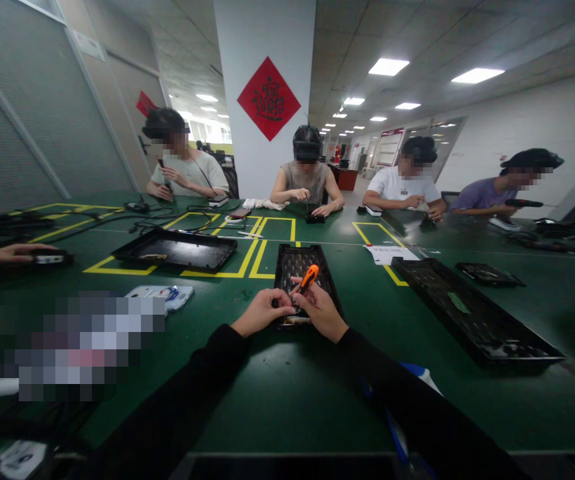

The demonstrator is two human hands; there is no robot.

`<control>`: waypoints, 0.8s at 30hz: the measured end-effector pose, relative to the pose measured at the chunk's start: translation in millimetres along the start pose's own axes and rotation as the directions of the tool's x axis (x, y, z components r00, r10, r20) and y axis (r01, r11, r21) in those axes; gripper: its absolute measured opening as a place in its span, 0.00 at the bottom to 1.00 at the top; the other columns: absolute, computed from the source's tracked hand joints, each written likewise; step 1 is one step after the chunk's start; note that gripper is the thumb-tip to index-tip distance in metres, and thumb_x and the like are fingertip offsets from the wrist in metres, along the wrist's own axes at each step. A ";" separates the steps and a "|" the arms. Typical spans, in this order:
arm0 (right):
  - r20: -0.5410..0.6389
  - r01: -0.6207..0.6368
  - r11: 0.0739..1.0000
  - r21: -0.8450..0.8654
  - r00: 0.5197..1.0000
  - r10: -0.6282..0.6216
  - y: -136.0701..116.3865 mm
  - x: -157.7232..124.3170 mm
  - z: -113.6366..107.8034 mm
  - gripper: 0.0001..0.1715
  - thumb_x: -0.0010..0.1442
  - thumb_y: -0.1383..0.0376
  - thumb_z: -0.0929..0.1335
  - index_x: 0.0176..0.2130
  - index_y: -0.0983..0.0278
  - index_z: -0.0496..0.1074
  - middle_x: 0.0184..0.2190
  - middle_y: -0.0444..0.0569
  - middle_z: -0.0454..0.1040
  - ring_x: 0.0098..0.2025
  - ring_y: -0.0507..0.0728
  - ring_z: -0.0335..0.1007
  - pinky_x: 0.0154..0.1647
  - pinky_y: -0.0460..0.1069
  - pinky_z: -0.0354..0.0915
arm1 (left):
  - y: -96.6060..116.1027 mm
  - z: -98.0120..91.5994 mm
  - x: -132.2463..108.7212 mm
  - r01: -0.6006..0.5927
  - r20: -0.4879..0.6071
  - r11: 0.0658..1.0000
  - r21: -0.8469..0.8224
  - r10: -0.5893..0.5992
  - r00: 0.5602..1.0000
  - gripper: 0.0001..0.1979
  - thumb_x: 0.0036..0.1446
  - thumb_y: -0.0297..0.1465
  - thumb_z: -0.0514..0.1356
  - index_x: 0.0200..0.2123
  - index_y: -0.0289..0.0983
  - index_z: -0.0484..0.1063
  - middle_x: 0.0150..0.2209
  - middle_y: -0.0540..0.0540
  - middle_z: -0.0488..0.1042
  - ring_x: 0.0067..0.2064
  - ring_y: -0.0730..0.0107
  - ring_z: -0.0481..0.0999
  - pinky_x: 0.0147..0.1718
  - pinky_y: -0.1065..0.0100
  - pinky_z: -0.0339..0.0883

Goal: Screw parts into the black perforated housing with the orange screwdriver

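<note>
My right hand (321, 312) is closed on an orange and black screwdriver (310, 276), its handle slanting up and away. The screwdriver's tip is hidden among my fingers. Close beside it, my left hand (265, 312) has thumb and fingers pinched together; what they hold, if anything, is too small to make out. Both hands are over the near end of a black tray (283, 257) with a ribbed or pocketed floor. Small, indistinct bits lie in the tray under my fingers.
Another black tray (132, 250) lies left of centre, and a long black tray (487, 327) holds a green strip at the right. A blue and white packet (180, 297) is at the left. Cables run along the far left. Several people work across the green table (247, 393).
</note>
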State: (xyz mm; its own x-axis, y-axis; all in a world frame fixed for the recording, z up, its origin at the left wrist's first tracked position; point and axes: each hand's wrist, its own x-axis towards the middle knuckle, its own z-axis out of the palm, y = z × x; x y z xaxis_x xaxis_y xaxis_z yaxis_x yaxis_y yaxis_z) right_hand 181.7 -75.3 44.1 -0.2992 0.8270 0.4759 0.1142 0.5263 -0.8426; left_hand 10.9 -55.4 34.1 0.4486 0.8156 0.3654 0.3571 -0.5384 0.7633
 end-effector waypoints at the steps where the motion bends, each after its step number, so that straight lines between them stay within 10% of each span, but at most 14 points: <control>1: -0.006 0.005 1.000 -0.008 1.000 -0.005 -0.5 0.1 0.0 0.22 0.56 0.61 0.63 0.51 0.63 0.62 0.37 0.48 0.68 0.35 0.52 0.64 0.37 0.48 0.62 | 0.2 0.1 -0.1 0.004 0.000 1.000 -0.001 -0.004 1.000 0.14 0.45 0.40 0.60 0.24 0.33 0.69 0.23 0.50 0.69 0.26 0.77 0.66 0.27 0.73 0.59; 13: -0.105 -0.006 1.000 0.011 0.994 0.007 4.9 2.0 -1.6 0.15 0.51 0.62 0.67 0.40 0.64 0.65 0.34 0.48 0.70 0.33 0.52 0.66 0.35 0.47 0.63 | 0.0 -0.5 0.2 -0.008 0.015 1.000 -0.003 0.008 1.000 0.14 0.46 0.40 0.60 0.27 0.33 0.71 0.25 0.49 0.71 0.28 0.75 0.68 0.30 0.72 0.60; 24: -0.024 -0.021 0.998 0.058 0.999 0.022 1.1 1.8 -1.8 0.21 0.56 0.63 0.63 0.50 0.63 0.62 0.42 0.51 0.70 0.41 0.55 0.66 0.40 0.50 0.63 | 2.3 -4.4 -0.3 -0.019 0.041 1.000 -0.018 0.020 0.999 0.12 0.50 0.38 0.57 0.28 0.34 0.72 0.29 0.47 0.74 0.33 0.72 0.70 0.36 0.69 0.62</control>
State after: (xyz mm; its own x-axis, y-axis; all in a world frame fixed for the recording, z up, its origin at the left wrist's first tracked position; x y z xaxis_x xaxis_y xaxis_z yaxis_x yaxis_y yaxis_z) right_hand 183.0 -72.8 44.5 -0.2736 0.8432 0.4628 0.0655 0.4964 -0.8656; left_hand 8.0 -56.0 38.2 0.4890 0.7952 0.3585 0.3332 -0.5501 0.7657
